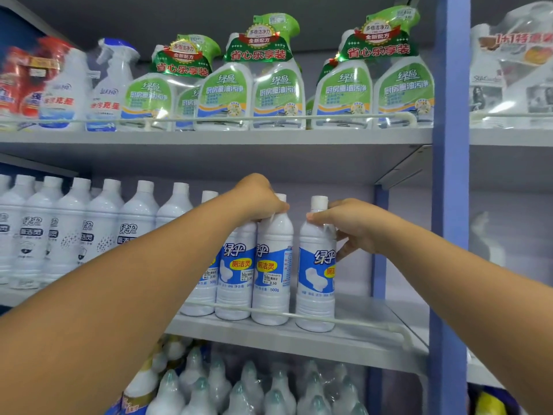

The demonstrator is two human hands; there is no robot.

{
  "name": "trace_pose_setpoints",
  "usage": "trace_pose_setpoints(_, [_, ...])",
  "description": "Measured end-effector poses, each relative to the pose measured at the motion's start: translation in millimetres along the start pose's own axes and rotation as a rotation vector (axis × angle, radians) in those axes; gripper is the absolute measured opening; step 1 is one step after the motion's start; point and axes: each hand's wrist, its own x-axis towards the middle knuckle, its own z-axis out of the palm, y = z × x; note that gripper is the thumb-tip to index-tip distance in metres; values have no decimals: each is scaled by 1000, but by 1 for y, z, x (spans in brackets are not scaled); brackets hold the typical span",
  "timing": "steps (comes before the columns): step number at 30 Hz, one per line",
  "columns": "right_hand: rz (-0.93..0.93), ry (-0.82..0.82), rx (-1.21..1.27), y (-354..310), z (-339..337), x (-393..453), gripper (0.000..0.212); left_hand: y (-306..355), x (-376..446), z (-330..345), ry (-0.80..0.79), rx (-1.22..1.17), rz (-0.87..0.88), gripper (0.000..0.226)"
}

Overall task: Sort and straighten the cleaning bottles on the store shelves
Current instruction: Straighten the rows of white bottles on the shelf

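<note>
Several white toilet-cleaner bottles with blue labels stand on the middle shelf (299, 339) behind a white rail. My left hand (258, 197) grips the top of one blue-label bottle (272, 265), its fingers curled over the cap. My right hand (350, 223) holds the neck of the rightmost bottle (315, 280), thumb in front and fingers behind. That bottle stands a small gap apart from the others, its label turned partly to the right. Both bottles are upright.
Left on the same shelf stands a row of white bottles with grey labels (68, 235). The upper shelf carries green-label spray bottles (278, 88) and white sprayers (107, 85). Wrapped bottles (254, 387) fill the lower shelf. A blue upright post (450, 205) bounds the bay on the right.
</note>
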Motion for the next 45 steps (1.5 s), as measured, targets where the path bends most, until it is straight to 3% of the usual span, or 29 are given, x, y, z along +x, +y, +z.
trace_pose_setpoints(7, [-18,-2,-34,-1,9,3,35,0,1,-3,-50,104,48,37])
trace_pose_setpoints(15, [-100,74,-14,-5,2,11,30,-5,9,-4,-156,-31,31,29])
trace_pose_setpoints(20, [-92,59,-25,-2,4,14,41,-7,11,-2,-138,-59,25,30])
trace_pose_setpoints(31, [-112,106,-35,-2,5,14,27,-5,11,2,-72,-39,38,40])
trace_pose_setpoints(45, [-123,159,-99,-2,7,13,38,-5,6,4,-34,13,65,47])
